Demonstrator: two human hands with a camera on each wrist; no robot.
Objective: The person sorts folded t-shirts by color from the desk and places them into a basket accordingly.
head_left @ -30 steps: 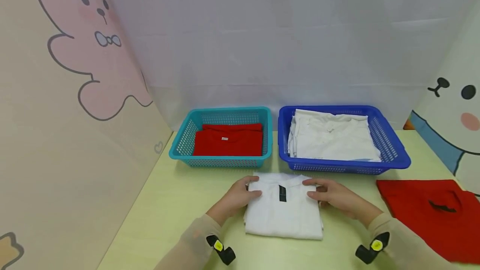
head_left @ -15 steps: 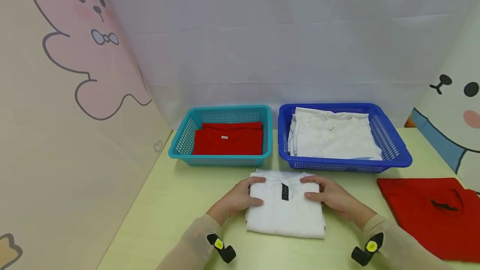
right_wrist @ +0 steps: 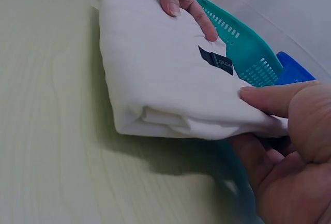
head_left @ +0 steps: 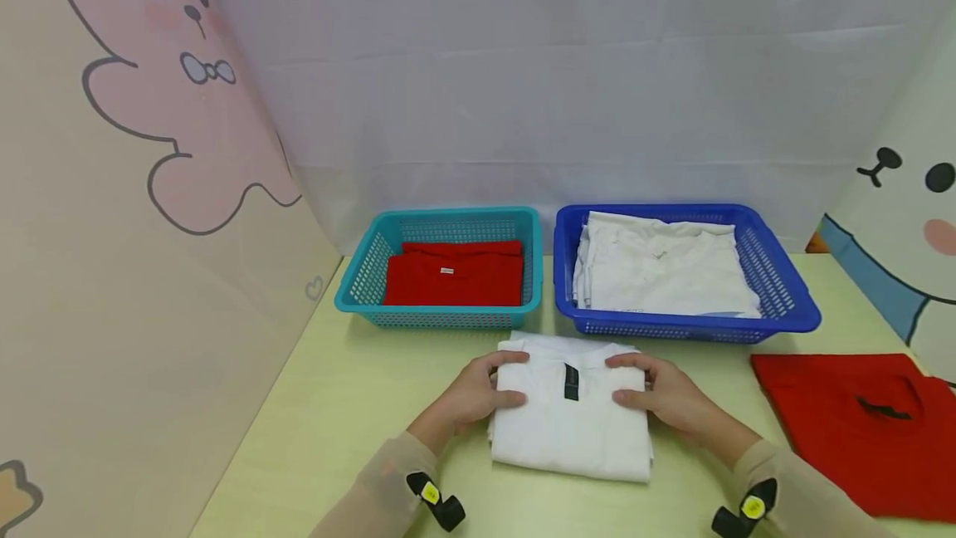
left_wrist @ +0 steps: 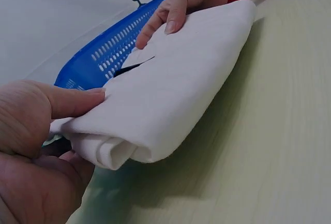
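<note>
A folded white T-shirt point(head_left: 571, 430) with a black neck label is held between both hands. My left hand point(head_left: 478, 388) pinches its left edge, thumb on top and fingers curled beneath. My right hand point(head_left: 668, 393) grips the right edge the same way. In the left wrist view the shirt point(left_wrist: 170, 84) shows its rolled side layers and casts a shadow on the table below. The right wrist view shows the shirt point(right_wrist: 150, 63) lifted off the table, with the right thumb beside the label.
A teal basket point(head_left: 433, 319) holding folded red shirts stands behind on the left. Beside it on the right, a blue basket point(head_left: 795, 305) carries folded white shirts. One folded red shirt point(head_left: 844, 438) lies on the table point(head_left: 336, 455) at the right.
Both hands have taken a firmer hold of the white T-shirt's sides, and it has risen slightly from the table. The baskets and the red shirt stay in place.
</note>
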